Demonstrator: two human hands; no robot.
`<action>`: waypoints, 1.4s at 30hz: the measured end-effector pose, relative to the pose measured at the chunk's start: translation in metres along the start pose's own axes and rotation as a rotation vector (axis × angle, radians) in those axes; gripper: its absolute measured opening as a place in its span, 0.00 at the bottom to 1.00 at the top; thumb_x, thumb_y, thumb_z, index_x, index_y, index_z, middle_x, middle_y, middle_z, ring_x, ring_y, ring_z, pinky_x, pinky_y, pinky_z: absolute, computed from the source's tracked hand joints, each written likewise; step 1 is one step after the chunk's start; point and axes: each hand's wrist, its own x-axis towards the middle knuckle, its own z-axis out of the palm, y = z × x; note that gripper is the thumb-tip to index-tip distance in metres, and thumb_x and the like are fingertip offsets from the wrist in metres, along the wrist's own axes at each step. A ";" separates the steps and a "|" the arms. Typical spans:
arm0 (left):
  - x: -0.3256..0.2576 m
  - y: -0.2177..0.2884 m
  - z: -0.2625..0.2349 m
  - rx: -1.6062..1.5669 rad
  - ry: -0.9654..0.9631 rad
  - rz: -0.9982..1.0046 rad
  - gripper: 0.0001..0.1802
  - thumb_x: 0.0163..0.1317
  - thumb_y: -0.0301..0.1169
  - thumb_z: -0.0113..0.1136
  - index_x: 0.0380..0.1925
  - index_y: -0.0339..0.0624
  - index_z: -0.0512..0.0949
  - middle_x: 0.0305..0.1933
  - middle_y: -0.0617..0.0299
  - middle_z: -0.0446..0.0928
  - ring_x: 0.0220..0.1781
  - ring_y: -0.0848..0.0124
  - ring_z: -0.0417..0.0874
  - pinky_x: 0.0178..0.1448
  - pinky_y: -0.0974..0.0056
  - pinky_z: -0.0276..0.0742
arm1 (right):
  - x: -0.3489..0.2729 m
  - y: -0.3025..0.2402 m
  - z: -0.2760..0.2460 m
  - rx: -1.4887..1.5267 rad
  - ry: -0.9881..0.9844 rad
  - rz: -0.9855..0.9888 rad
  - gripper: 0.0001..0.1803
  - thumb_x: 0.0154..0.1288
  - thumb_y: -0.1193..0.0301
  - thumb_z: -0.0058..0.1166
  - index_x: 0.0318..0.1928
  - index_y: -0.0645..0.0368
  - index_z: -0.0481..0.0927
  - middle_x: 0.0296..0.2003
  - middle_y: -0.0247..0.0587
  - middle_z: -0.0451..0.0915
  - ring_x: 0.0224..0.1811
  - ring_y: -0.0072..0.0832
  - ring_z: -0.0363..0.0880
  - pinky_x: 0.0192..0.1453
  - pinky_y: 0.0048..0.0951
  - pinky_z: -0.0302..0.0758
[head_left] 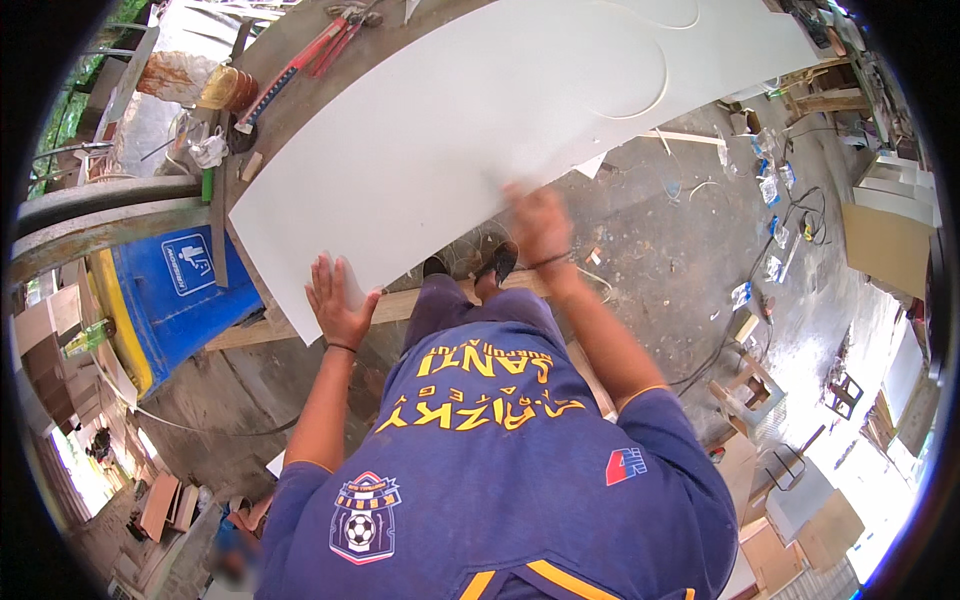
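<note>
A large thin white sheet [400, 180] lies across the worktable in front of me, its near edge running diagonally. My left hand [338, 302] rests on its near left corner, palm down and fingers stretched out. At the near edge, right of the middle, my right hand [540, 228] is blurred by motion. Its fingers look curled in, and a dim streak shows beyond them on the sheet. What they hold, if anything, cannot be made out. A narrow white strip [655, 90] curls in a loop on the far right part of the sheet.
Red-handled tools [320, 50] and a brown-stained container [228, 88] lie at the far left. Below the table's left end is a blue bin [190, 300] with a yellow rim. Cables [800, 215], litter and wood offcuts [745, 390] are scattered on the floor at right.
</note>
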 end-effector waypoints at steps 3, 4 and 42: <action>0.004 0.002 -0.001 -0.003 -0.018 0.000 0.48 0.48 0.62 0.60 0.67 0.54 0.60 0.74 0.58 0.50 0.76 0.59 0.47 0.73 0.45 0.38 | -0.017 -0.041 0.001 0.147 -0.121 -0.034 0.24 0.50 0.79 0.48 0.49 0.45 0.80 0.36 0.43 0.77 0.38 0.40 0.75 0.39 0.40 0.76; 0.003 0.001 -0.002 -0.005 -0.025 -0.003 0.49 0.47 0.62 0.61 0.67 0.53 0.59 0.74 0.58 0.50 0.76 0.59 0.47 0.73 0.45 0.38 | -0.016 -0.044 -0.003 0.178 -0.146 -0.063 0.24 0.50 0.79 0.48 0.48 0.46 0.80 0.35 0.43 0.78 0.38 0.40 0.75 0.39 0.40 0.76; 0.010 0.011 -0.003 0.041 -0.011 0.042 0.50 0.49 0.64 0.57 0.68 0.50 0.57 0.74 0.55 0.49 0.76 0.56 0.46 0.72 0.43 0.39 | 0.037 0.169 -0.028 -0.189 0.243 0.038 0.19 0.53 0.79 0.49 0.46 0.51 0.81 0.30 0.45 0.80 0.29 0.40 0.78 0.31 0.38 0.74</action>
